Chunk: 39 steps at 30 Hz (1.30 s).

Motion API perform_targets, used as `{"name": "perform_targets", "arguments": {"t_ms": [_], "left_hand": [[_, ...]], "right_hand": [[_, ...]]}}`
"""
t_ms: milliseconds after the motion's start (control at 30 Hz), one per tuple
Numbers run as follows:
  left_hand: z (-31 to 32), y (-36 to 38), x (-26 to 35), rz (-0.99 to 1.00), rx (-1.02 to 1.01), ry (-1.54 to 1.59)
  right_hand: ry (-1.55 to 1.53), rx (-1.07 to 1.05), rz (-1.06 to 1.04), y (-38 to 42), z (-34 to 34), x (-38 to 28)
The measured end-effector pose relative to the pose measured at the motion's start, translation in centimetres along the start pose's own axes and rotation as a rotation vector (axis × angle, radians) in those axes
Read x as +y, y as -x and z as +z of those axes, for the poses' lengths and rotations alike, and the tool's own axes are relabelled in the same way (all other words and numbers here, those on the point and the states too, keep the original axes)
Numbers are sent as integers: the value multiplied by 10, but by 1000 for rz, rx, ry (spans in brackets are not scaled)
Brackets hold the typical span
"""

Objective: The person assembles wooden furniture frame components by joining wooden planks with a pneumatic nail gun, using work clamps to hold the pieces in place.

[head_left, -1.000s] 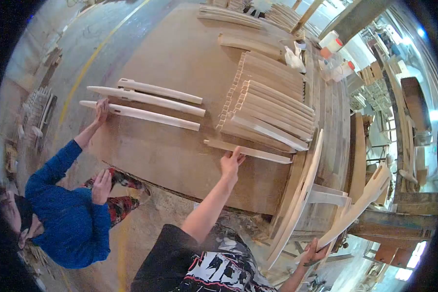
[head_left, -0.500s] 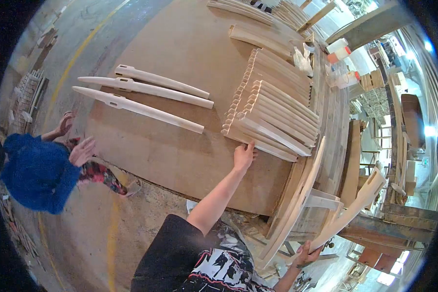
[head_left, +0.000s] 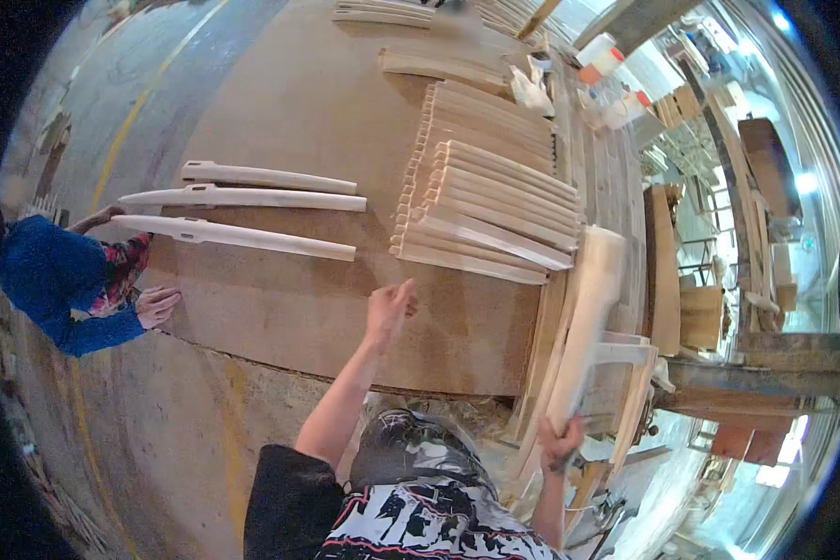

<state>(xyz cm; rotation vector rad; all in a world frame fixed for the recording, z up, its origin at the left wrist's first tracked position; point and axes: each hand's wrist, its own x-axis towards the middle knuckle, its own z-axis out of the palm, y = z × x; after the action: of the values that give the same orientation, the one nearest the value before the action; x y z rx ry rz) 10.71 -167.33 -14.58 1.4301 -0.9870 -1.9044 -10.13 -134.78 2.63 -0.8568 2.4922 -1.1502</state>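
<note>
My right hand [head_left: 562, 441] grips a long, pale wooden furniture leg [head_left: 588, 317] by its lower end. The leg stands tilted up over the right edge of the table, and its upper end is blurred. Over the brown tabletop, my left hand [head_left: 390, 313] is off the wood with loosely bent fingers and nothing seen in it. Just beyond it lies a stack of wooden legs [head_left: 504, 201] in rows, one lying askew on top. Farther left, three slotted wooden legs [head_left: 252, 198] rest side by side.
A co-worker in a blue top [head_left: 42, 285] stands at the table's left edge, one hand at the legs' tips and the other on the edge. A wooden frame [head_left: 616, 355] is at my right. Plastic jugs [head_left: 616, 107] and a white bag [head_left: 532, 91] sit behind the stack.
My left hand has come away from the stack, leftward. My right hand has raised the leg and swung it toward the table. The co-worker's hands have moved to the legs' tips and table edge.
</note>
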Motion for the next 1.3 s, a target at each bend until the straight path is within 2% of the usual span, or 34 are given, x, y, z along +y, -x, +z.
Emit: {"name": "perform_targets", "arguments": {"t_ms": [100,200,300,333,367,400,467,533,633,767,833,867,933,1000,1067,1167,1200,1267,1300], "left_hand": [[-20,25,-17,73,3,-58],[-19,71,-32,162,26,-78],[-10,127,-46,96,26,-179],[-10,142,-69,96,23,-144],[-11,156,-94,99,17,-110],[-8,176,-106,89,25,-203],[-6,210,-112,53,21,-277],[-4,238,-109,12,-6,-226],[-17,250,-125,123,181,68],[-47,248,-121,167,337,395],[-86,258,-77,71,384,129],[-109,256,-51,12,395,-5],[-207,249,-19,391,577,413],[-375,231,9,661,690,194],[-490,271,94,351,921,404],[-714,263,81,391,1082,-23],[-689,295,118,217,1571,-852],[-685,320,164,-88,1563,-918],[-702,317,171,-131,1558,-961]], "right_hand": [[26,-324,60,-2,27,-21],[100,-611,50,-1,48,9],[-24,-776,-11,6,78,43],[91,-864,-36,3,78,20],[38,-929,-50,3,87,20],[-11,-992,-64,5,97,24],[-117,-1069,-138,16,111,21],[-222,-1096,-265,28,124,10],[-260,-1154,-395,45,140,-27],[-275,-1248,-437,67,188,-53],[-268,-1246,-507,73,220,-68],[-268,-1289,-408,80,214,-98],[-260,-1266,-438,77,246,-92],[-237,-1234,-457,75,268,-100],[-194,-1206,-460,74,265,-130],[-67,-1183,-426,71,276,-162],[-30,-1167,-425,66,289,-157],[41,-1135,-413,55,318,-130],[81,-1105,-435,56,321,-131]]}}
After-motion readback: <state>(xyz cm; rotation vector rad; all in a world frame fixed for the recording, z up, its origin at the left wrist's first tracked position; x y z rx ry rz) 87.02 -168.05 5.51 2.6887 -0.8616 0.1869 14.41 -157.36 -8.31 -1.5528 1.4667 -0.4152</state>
